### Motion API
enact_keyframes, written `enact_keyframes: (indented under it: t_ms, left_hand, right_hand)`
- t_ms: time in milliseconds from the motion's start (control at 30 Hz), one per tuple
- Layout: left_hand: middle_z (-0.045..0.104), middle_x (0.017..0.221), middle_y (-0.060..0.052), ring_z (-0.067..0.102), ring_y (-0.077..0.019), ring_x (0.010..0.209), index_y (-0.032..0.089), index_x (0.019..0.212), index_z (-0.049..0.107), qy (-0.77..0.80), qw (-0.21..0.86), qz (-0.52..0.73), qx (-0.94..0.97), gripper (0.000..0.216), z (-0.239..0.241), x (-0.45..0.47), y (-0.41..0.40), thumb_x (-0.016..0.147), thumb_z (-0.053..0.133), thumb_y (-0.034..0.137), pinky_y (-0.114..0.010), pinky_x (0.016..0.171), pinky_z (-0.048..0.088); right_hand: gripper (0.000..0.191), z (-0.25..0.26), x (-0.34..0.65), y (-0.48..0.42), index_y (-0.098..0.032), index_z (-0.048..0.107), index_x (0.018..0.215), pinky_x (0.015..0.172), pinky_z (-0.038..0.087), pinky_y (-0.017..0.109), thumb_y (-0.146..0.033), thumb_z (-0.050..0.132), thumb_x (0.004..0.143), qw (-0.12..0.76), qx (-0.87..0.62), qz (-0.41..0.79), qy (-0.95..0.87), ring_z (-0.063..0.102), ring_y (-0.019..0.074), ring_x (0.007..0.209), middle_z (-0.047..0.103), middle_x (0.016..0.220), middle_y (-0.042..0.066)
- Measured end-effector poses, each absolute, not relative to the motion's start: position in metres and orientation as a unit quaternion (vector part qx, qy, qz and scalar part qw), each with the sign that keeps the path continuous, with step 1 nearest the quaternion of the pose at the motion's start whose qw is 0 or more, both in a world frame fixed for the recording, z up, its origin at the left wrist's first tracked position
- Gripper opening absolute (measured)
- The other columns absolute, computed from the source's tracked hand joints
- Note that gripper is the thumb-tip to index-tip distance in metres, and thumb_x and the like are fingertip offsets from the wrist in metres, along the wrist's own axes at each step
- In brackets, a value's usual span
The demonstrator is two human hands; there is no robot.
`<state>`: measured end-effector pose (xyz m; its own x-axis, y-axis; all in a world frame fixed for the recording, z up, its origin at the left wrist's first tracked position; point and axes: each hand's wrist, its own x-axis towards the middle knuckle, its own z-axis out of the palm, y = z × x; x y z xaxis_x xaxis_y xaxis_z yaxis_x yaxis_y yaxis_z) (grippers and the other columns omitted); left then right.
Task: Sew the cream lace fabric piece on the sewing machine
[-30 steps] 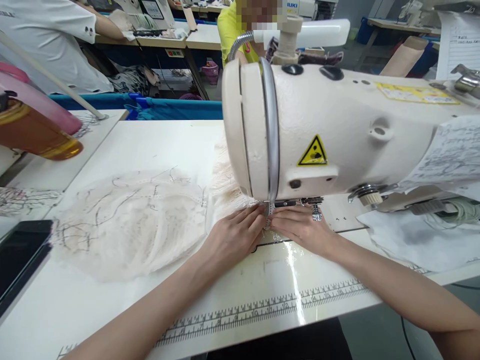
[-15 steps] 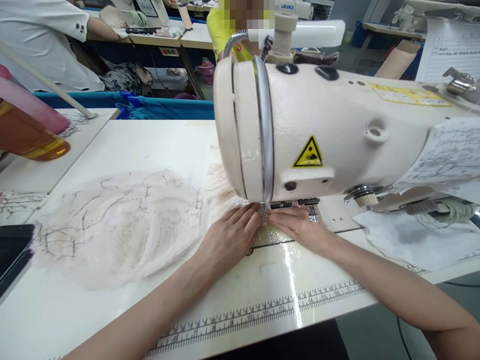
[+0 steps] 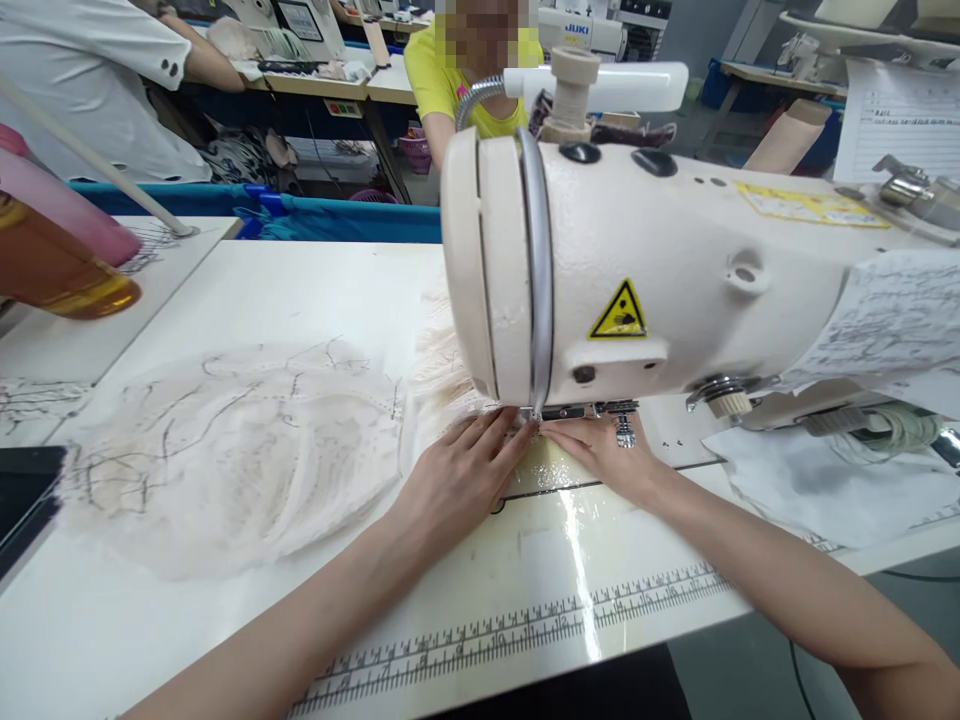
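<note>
My left hand lies flat with outstretched fingers on the pale lacy fabric, left of the sewing machine's needle area. Its thumb tip reaches the presser foot. On the other side, my right hand is stretched out, its fingertips pointing left at the foot and nearly meeting the left thumb. The machine's metal guide covers part of the right fingers. What lies right under the fingertips is mostly hidden. A sheer, cream fabric piece with dark thread ends rests on the table at left.
A ruler strip runs along the table's front edge. A dark flat device and an amber bottle are at left. White cloth lies right, under the machine arm. Facing me is a person in yellow.
The small pale strip that showed between my hands at the presser foot is now almost out of sight. My left thumb has edged right, toward the foot. The camera view has shifted slightly.
</note>
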<state>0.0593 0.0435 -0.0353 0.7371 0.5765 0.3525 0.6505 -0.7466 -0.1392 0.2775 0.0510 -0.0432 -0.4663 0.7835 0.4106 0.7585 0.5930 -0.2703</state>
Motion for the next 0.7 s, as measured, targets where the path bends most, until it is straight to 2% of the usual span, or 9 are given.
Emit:
enact_keyframes:
  t_ms: [100, 233, 467, 633, 700]
  left_hand:
    - [0.062, 0.123, -0.016, 0.059, -0.0296, 0.115, 0.011, 0.128, 0.055, -0.333, 0.118, -0.145, -0.924, 0.038, -0.036, 0.058, 0.044, 0.094, 0.039, 0.014, -0.044, 0.090, 0.053]
    - [0.063, 0.122, -0.015, 0.059, -0.0288, 0.115, 0.013, 0.128, 0.055, -0.338, 0.113, -0.144, -0.923, 0.038, -0.037, 0.057, 0.044, 0.094, 0.040, 0.015, -0.043, 0.091, 0.053]
    - [0.061, 0.123, -0.018, 0.059, -0.0326, 0.113, 0.011, 0.128, 0.055, -0.346, 0.109, -0.142, -0.921, 0.038, -0.039, 0.059, 0.046, 0.095, 0.040, 0.020, -0.046, 0.087, 0.054]
    - [0.059, 0.127, -0.017, 0.055, -0.0320, 0.119, 0.012, 0.131, 0.052, -0.359, 0.080, -0.149, -0.918, 0.039, -0.038, 0.060, 0.046, 0.096, 0.039, 0.022, -0.049, 0.095, 0.049]
    - [0.059, 0.127, -0.015, 0.054, -0.0294, 0.121, 0.013, 0.131, 0.053, -0.348, 0.090, -0.152, -0.921, 0.039, -0.035, 0.061, 0.044, 0.094, 0.040, 0.016, -0.046, 0.099, 0.048]
  right_hand:
    - [0.030, -0.049, 0.280, 0.051, -0.040, 0.062, 0.117, 0.075, 0.057, 0.036, -0.026, 0.051, 0.094, 0.235, -0.461, 0.028, -0.855, 0.065, 0.0184, 0.094, 0.068, 0.104, -0.001]
    - [0.031, -0.056, 0.281, 0.054, -0.037, 0.060, 0.123, 0.064, 0.058, 0.033, -0.030, 0.050, 0.094, 0.228, -0.464, 0.029, -0.856, 0.066, 0.0190, 0.090, 0.069, 0.100, 0.003]
    - [0.026, -0.054, 0.279, 0.060, -0.036, 0.065, 0.115, 0.070, 0.056, 0.034, -0.032, 0.048, 0.095, 0.217, -0.484, 0.041, -0.847, 0.067, 0.0176, 0.085, 0.072, 0.098, 0.001]
    - [0.027, -0.040, 0.280, 0.055, -0.033, 0.065, 0.115, 0.070, 0.053, 0.033, -0.030, 0.047, 0.096, 0.198, -0.475, 0.056, -0.856, 0.068, 0.0186, 0.085, 0.072, 0.100, 0.002]
    - [0.028, -0.037, 0.280, 0.054, -0.030, 0.068, 0.111, 0.069, 0.052, 0.032, -0.030, 0.043, 0.098, 0.197, -0.479, 0.053, -0.854, 0.068, 0.0173, 0.081, 0.072, 0.098, 0.003]
